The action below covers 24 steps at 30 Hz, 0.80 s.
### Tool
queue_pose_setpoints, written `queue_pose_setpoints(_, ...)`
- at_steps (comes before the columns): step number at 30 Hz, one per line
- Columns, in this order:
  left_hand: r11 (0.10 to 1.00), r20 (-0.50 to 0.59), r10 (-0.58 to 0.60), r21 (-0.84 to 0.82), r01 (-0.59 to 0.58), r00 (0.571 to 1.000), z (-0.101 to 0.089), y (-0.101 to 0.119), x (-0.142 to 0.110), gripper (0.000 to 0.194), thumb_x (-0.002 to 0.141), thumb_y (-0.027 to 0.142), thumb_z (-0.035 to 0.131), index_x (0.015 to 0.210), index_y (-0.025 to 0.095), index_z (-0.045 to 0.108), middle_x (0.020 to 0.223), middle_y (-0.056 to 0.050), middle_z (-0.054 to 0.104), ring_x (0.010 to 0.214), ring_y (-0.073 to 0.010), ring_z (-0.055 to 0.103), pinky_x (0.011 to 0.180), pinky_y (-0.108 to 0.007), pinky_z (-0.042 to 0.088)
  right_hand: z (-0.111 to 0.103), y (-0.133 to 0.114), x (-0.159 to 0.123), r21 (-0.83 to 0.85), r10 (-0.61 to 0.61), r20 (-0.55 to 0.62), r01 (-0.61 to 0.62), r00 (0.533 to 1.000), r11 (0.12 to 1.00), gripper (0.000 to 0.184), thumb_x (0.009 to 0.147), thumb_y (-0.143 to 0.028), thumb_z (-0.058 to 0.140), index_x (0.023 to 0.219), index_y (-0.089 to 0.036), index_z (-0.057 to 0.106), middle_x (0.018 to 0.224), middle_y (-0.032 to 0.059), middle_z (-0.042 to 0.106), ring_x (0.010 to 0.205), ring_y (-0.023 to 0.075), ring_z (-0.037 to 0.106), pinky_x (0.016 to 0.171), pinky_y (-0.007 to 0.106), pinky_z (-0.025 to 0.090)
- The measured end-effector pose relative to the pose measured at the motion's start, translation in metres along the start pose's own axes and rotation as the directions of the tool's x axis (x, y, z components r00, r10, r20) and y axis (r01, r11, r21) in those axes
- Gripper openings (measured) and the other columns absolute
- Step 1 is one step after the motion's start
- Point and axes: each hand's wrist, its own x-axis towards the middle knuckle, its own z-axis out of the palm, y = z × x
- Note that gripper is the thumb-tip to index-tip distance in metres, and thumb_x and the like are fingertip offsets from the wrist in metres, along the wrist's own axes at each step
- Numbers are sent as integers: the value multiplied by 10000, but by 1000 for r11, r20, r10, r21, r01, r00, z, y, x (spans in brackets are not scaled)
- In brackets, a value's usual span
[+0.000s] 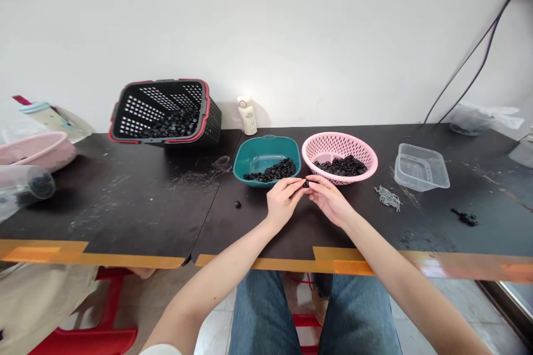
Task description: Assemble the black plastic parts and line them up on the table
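A small round black part [307,183] is pinched between the fingertips of both hands, just in front of the baskets. My left hand [283,199] closes on it from the left, and my right hand [328,198] grips it from the right. Behind my left hand stands a teal basin [245,150] with a heap of small black parts in it. Beyond my right hand is a pink perforated basket [370,158], also holding many black pieces. One loose black cap-like part [237,204] lies on the table, left of my left hand.
A black basket with red trim [214,122] leans tilted at the back left, holding black parts. A white bottle [247,116] stands by the wall. To the right are a clear plastic tub [420,169], a pile of grey pins [388,198] and a black cluster [465,217]. Orange tape [266,262] lines the table's front edge.
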Motion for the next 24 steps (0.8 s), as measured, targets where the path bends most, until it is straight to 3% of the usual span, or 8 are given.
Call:
queue_pose_setpoints(10, 999, -12, -33, -44, 33, 999, -1, 10, 1, 196, 844, 262, 608, 1021, 189, 648, 1003, -64, 691, 773, -135, 639, 739, -307, 555, 3, 3, -2, -249, -238, -39, 221, 971, 943, 204, 707, -377, 724, 874, -261, 743, 863, 32, 705, 686, 154, 566, 568, 294, 394)
queue_pose_setpoints(18, 1000, -56, 14, -27, -15, 998, -4, 9, 1, 164, 826, 240, 638, 980, 188, 656, 946, -52, 711, 767, -146, 658, 748, -322, 550, 3, 1, -2, -232, -264, -67, 243, 962, 942, 204, 646, -337, 785, 817, -252, 712, 730, -2, 669, 612, 127, 577, 591, 293, 483)
queue_pose_setpoints(24, 999, -104, 29, -43, -34, 994, -5, 10, 2, 161, 803, 213, 666, 962, 187, 656, 924, -46, 713, 758, -142, 657, 721, -310, 548, 4, 2, -5, -251, -294, -72, 268, 953, 930, 189, 650, -323, 779, 815, -242, 737, 788, 27, 707, 633, 152, 624, 586, 312, 518)
